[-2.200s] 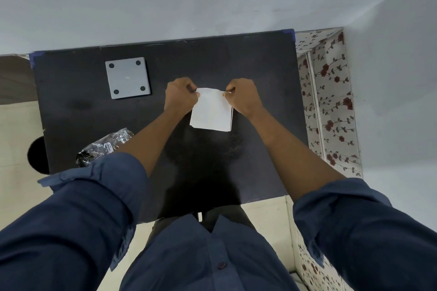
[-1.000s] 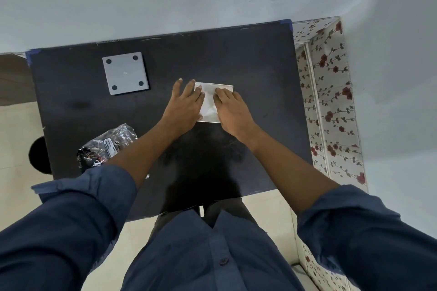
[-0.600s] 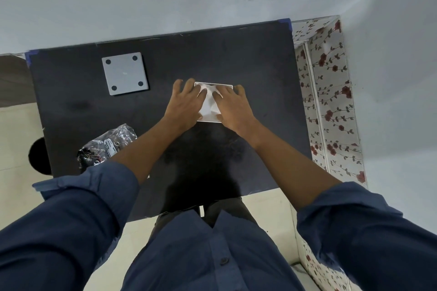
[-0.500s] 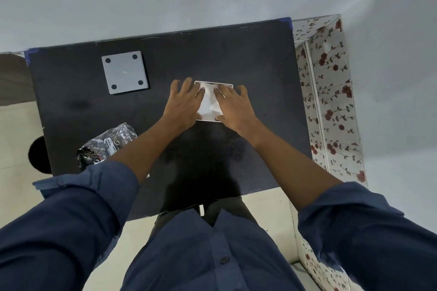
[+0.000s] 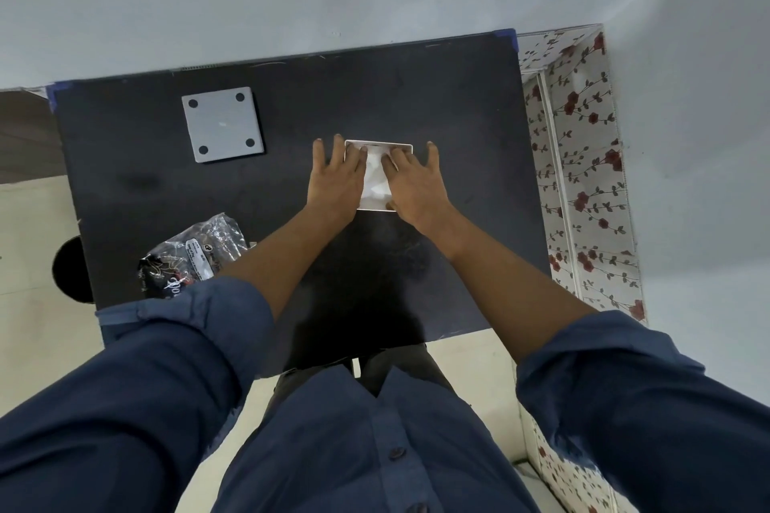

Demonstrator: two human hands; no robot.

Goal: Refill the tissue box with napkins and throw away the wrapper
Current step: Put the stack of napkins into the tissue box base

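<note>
Currently, left hand (image 5: 335,179): fingers lying flat, pressing napkins (image 5: 373,179)
Right hand (image 5: 414,183): fingers lying flat, pressing napkins
Wrapper (image 5: 191,254): sitting crumpled on bench (image 5: 375,96)

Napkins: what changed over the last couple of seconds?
Both hands let go of the napkins' top corners they had pinched up; the stack went down into the white tissue box. Left hand and right hand now press flat on it, fingers spread. Wrapper and grey square plate stayed put on the black table.
</note>
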